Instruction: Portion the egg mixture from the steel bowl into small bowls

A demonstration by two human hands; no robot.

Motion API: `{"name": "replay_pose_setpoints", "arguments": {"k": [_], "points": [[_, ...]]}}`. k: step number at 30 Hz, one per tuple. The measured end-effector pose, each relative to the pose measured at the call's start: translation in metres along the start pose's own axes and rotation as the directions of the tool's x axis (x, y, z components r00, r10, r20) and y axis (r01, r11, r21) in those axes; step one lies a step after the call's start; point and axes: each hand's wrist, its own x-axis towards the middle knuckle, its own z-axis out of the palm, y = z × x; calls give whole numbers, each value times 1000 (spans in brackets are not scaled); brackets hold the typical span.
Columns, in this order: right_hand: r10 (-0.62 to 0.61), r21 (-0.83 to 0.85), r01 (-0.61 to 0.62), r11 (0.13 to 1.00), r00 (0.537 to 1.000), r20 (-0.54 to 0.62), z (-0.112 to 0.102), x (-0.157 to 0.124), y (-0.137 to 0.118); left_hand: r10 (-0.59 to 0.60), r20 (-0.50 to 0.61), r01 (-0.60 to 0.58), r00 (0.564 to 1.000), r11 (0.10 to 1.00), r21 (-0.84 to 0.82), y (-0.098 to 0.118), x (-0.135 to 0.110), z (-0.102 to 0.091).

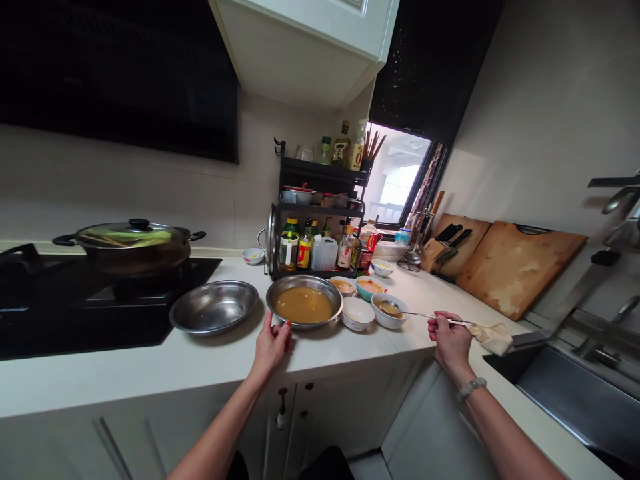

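Observation:
Close in front of me, a round metal basin [337,300] holds brownish soup [304,305]. My left hand [273,343] is at its near left rim, thumb up against the edge and the other fingers curled. My right hand [450,339] is closed around the long thin handle of a ladle [417,314]. The ladle's head, with some brownish liquid in it, is at a white bowl [391,320]; whether it touches the bowl's contents I cannot tell. Left of that bowl stands a patterned white bowl [358,315]. Behind are a teal bowl [371,297] and another small bowl [343,287] with orange contents.
An oval metal basin [215,307] overlaps the edge of the cooktop [130,333]. A lidded pot [135,250] stands on the cooktop. Behind the bowls is a black rack [320,210] of bottles. Cutting boards [520,263], a knife block [437,253], a cloth [493,338] and the sink [575,400] are rightward.

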Motion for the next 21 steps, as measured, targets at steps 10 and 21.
{"name": "replay_pose_setpoints", "arguments": {"k": [10, 21], "points": [[-16, 2, 16, 1000, 1000, 2, 0, 2, -4, -78, -12, 74, 997, 977, -198, 8, -1, -5], [19, 29, -20, 999, 999, 27, 6, -2, -27, -96, -24, 88, 995, 973, -211, 9, 1, -4]]}}
